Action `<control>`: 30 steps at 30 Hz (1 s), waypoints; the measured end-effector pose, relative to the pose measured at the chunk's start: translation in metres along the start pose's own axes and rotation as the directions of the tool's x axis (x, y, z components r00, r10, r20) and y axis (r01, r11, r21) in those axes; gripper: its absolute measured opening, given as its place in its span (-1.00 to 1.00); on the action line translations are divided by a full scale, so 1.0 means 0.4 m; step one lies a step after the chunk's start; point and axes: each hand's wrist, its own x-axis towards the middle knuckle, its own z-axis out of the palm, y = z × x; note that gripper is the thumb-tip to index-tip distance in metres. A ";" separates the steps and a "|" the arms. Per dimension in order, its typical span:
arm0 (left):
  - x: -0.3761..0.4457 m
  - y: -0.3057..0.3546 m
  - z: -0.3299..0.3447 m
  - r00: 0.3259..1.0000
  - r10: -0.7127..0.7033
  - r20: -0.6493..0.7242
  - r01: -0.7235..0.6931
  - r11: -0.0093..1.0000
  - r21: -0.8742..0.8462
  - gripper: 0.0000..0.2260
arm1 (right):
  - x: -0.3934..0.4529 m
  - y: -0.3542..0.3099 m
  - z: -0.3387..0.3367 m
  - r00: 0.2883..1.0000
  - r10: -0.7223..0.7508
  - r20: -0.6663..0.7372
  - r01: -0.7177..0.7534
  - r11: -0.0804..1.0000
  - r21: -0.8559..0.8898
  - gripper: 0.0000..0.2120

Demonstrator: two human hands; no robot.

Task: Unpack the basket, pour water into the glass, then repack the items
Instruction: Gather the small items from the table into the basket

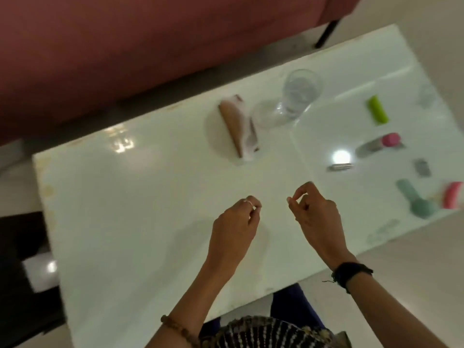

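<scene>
A clear drinking glass (300, 92) stands at the far side of the white table (140, 197), holding some water. Left of it lies a brown and white packet (238, 126). No basket is in view. My left hand (236, 227) and my right hand (316, 217) hover over the table's near middle, side by side and apart. Both have the fingers curled in with thumb and forefinger pinched, and nothing shows in either. A small bottle with a pink cap (379, 144) lies on its side at the right.
At the right lie a green tube (378, 110), a small silver piece (340, 167), a grey clip (422, 167), a teal tool (416, 200) and a pink item (452, 194). A dark red sofa (125, 51) stands behind the table. My patterned clothing (271, 332) shows at the bottom.
</scene>
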 end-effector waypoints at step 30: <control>0.276 0.229 0.298 0.996 0.071 -0.052 -0.075 0.995 -0.065 -0.90 | 0.082 0.309 -0.127 0.961 0.135 0.240 -0.160 0.983 0.092 -0.80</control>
